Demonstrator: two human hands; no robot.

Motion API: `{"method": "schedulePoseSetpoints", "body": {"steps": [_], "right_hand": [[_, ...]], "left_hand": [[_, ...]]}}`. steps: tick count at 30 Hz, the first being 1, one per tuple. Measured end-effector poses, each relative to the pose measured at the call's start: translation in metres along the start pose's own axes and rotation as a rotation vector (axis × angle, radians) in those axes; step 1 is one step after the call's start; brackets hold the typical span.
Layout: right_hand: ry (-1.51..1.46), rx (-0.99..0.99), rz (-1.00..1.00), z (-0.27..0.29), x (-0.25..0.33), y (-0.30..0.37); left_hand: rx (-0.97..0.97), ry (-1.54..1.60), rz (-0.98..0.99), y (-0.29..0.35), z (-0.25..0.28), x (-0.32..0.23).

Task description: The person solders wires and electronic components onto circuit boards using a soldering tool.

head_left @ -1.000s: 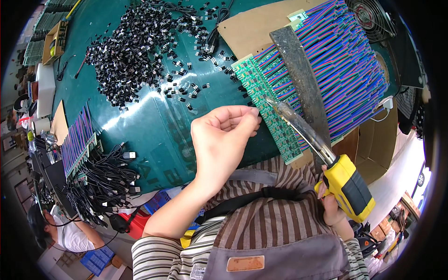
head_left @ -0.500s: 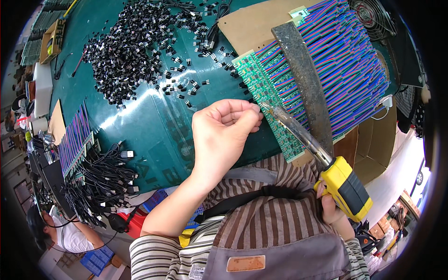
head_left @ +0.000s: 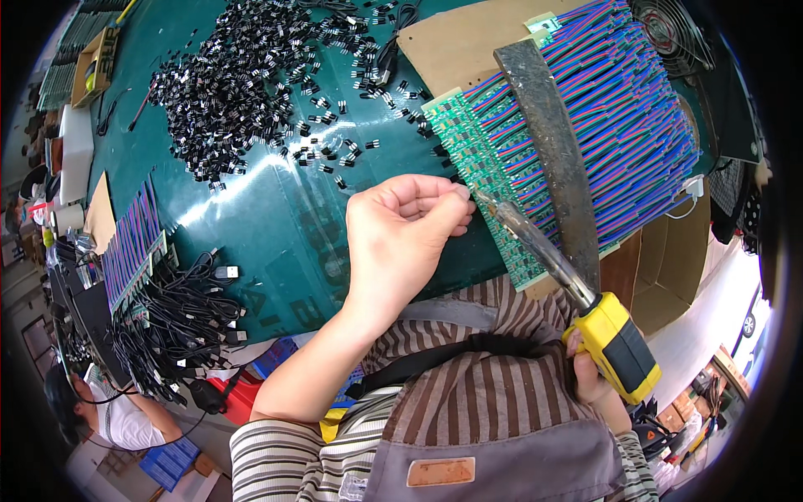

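My left hand (head_left: 401, 243) is closed in a pinch at the left edge of a green circuit board panel (head_left: 477, 163); what its fingertips hold is hidden. A yellow and black soldering gun (head_left: 617, 347) is gripped in my right hand (head_left: 588, 376), partly hidden behind its handle. Its metal barrel slants up and left over the panel, with the tip close to my left fingertips. Rows of blue, red and black wires (head_left: 636, 142) run right from the panel. Across them lies a dark, worn metal bar (head_left: 552, 151). Small black parts line the panel's upper left edge.
A large heap of small black connectors (head_left: 226, 100) covers the far left of the green table mat (head_left: 276, 243). Black USB cables (head_left: 180, 322) and another wired board bundle (head_left: 134, 243) lie at the left. A fan (head_left: 669, 33) stands far right. Another person (head_left: 125, 410) sits at lower left.
The view has shifted slightly. The soldering gun's handle has moved a little to the left, while its tip stays by my left fingertips. My left hand keeps its pinch.
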State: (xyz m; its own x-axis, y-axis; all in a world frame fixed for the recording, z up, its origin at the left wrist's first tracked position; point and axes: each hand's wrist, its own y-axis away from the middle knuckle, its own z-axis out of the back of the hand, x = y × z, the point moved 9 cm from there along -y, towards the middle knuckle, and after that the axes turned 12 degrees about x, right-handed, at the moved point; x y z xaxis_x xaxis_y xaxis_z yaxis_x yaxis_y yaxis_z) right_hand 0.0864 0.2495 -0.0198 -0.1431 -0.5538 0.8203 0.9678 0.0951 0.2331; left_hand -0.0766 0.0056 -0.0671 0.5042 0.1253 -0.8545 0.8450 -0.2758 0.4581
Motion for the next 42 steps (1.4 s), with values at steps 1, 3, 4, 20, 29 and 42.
{"method": "schedulePoseSetpoints", "body": {"steps": [1,3,4,20,29,42], "right_hand": [[0.001,0.002,0.001,0.001,0.0,-0.001],[-0.019,0.013,0.011,0.002,0.001,-0.002],[-0.017,0.014,0.011,0.002,0.001,-0.003],[0.002,0.04,-0.027,0.005,0.001,-0.01],[-0.006,0.01,0.081,0.003,0.014,-0.012],[-0.497,-0.187,0.023,0.026,0.003,0.003]], "left_hand": [[-0.002,0.001,0.0,0.0,0.0,0.0],[-0.001,0.001,0.007,0.0,0.0,0.0],[-0.001,0.003,0.006,0.0,0.0,0.0],[-0.233,-1.113,-0.368,0.005,0.031,-0.081],[-0.205,-1.255,-0.438,0.003,0.026,-0.091],[0.148,-0.147,0.079,0.019,-0.008,-0.009]]}}
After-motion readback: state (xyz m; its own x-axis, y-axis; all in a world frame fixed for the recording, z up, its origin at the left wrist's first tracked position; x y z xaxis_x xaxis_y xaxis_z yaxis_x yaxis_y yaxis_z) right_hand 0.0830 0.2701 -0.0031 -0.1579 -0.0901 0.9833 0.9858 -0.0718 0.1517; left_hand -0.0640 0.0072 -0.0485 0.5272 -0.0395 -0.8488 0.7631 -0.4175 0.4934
